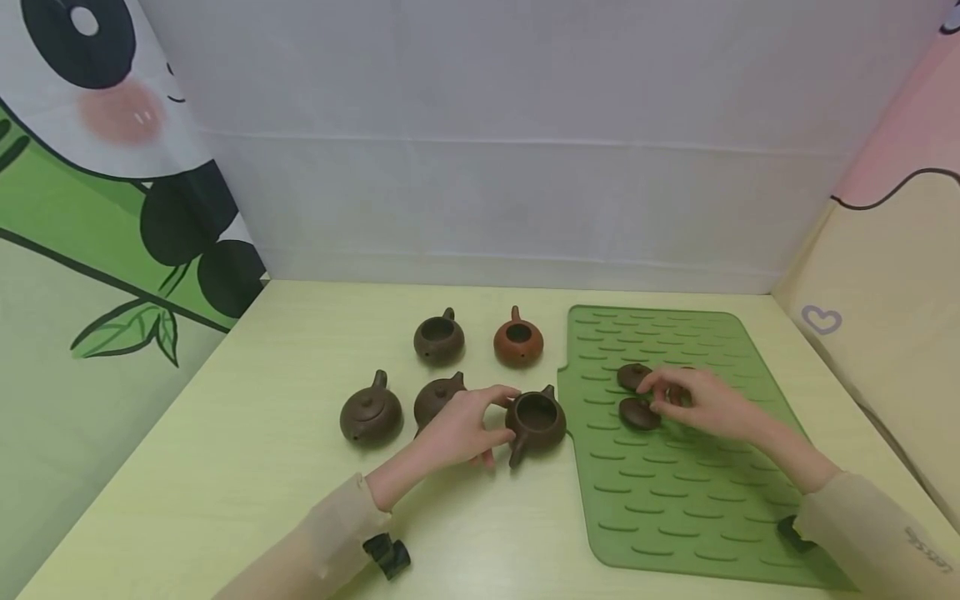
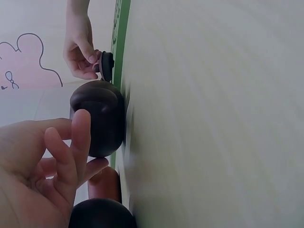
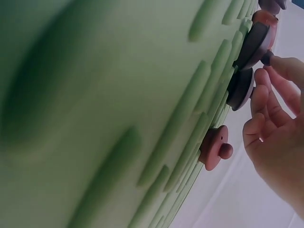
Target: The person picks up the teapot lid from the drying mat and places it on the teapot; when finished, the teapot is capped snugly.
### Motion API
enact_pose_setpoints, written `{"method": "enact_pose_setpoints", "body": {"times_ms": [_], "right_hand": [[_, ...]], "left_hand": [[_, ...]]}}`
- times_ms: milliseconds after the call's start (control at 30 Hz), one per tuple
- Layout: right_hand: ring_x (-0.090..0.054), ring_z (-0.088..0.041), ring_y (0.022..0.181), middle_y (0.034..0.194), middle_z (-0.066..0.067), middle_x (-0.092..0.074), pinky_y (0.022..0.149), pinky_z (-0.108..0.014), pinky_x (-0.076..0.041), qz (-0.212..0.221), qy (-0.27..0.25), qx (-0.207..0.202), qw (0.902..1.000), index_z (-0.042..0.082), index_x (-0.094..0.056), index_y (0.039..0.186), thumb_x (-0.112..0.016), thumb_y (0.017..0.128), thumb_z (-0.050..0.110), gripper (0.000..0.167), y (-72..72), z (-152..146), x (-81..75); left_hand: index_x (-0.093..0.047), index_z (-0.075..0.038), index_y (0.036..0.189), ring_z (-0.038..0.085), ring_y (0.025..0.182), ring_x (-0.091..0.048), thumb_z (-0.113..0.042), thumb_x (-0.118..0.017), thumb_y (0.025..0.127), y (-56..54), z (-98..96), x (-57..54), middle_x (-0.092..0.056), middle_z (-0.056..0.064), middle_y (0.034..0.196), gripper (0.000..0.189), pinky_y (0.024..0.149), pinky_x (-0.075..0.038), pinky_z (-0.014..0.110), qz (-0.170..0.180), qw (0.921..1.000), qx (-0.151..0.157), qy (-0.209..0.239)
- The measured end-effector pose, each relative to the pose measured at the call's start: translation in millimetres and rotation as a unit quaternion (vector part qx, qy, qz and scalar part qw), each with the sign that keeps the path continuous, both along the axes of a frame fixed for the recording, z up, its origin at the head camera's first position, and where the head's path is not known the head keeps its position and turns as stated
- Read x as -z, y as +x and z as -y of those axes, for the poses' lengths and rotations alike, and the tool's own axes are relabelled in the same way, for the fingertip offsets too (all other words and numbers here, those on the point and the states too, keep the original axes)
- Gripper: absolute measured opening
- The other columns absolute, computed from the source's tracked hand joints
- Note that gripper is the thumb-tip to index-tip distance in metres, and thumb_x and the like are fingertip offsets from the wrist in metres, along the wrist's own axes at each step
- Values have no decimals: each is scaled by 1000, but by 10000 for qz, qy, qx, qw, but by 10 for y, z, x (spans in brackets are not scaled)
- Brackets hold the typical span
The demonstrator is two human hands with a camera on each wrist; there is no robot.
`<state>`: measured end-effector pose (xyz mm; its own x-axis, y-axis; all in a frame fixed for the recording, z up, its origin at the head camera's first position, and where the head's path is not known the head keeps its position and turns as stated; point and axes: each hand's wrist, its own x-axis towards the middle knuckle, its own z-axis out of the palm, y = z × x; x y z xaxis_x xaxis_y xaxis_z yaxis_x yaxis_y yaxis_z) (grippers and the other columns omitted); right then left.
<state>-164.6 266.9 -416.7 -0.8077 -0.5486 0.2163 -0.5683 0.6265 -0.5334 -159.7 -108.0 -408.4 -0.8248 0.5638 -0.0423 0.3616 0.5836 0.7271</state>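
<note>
My left hand (image 1: 461,425) holds the side of a dark, lidless teapot (image 1: 538,423), thumb by the spout and a finger near the rim. The pot's open mouth faces up, close to the green mat's left edge. Over the mat, my right hand (image 1: 697,400) pinches the knob of a dark teapot lid (image 1: 638,414) between thumb and finger; the lid is tilted in the right wrist view. Just behind it lies a second dark lid (image 3: 241,89). A reddish lid (image 3: 216,148) sits farther along the mat, mostly behind my right hand in the head view.
A lidded dark teapot (image 1: 371,412) stands at the left. Another dark teapot (image 1: 435,400) with its lid on is partly behind my left hand. Two lidless pots, one dark (image 1: 438,340) and one reddish-brown (image 1: 518,343), stand farther back. The ridged green mat (image 1: 675,508) covers the table's right side.
</note>
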Motion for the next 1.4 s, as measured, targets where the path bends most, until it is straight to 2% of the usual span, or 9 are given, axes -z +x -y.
{"method": "enact_pose_setpoints", "body": {"times_ms": [400, 633, 800, 967, 1300, 1400], "right_hand": [[-49, 2, 67, 80, 9, -60, 57, -21, -44, 183, 21, -212, 9996, 14, -66, 108, -68, 92, 8, 17, -12, 29, -21], [-49, 2, 68, 79, 10, -60, 58, -21, -44, 289, 222, -158, 9992, 15, -67, 106, -67, 92, 9, 14, -37, 19, -37], [-49, 2, 68, 79, 12, -61, 58, -20, -45, 255, 417, -163, 9987, 17, -68, 104, -69, 91, 9, 15, -62, 19, -50], [-50, 1, 68, 78, 12, -59, 59, -21, -46, 355, 469, -102, 9982, 20, -67, 103, -69, 91, 11, 15, -71, 46, -78], [-48, 2, 63, 72, 16, -57, 55, -20, -43, 40, 431, -36, 9991, 22, -68, 101, -71, 91, 20, 11, -63, 269, -239], [-48, 1, 61, 71, 15, -57, 55, -21, -43, 105, 395, 37, 9992, 21, -68, 101, -72, 91, 23, 11, -58, 378, -305]], "left_hand": [[-51, -16, 141, 7, 45, -63, -13, -70, 91, 18, 2, 6, -65, 17, 131, 53, 45, -48, 31, -77, 10000, -38, 20], [-51, -15, 141, 7, 45, -63, -13, -70, 91, 30, 2, 0, -65, 17, 130, 53, 44, -48, 31, -106, 9999, -49, 57], [-51, -15, 141, 6, 45, -63, -13, -70, 91, 32, 5, 7, -65, 16, 130, 53, 47, -47, 27, -154, 9998, -61, 56], [-51, -16, 141, 6, 45, -63, -12, -70, 92, 39, 9, 13, -65, 17, 131, 53, 46, -46, 26, -84, 9999, -72, 122], [-50, -17, 142, 9, 45, -64, -12, -69, 92, 41, 10, 33, -64, 16, 132, 53, 42, -47, 31, 26, 9996, -85, 257], [-50, -17, 142, 9, 45, -63, -11, -69, 92, 44, 7, 44, -63, 16, 133, 54, 42, -48, 31, 58, 9995, -123, 298]]}}
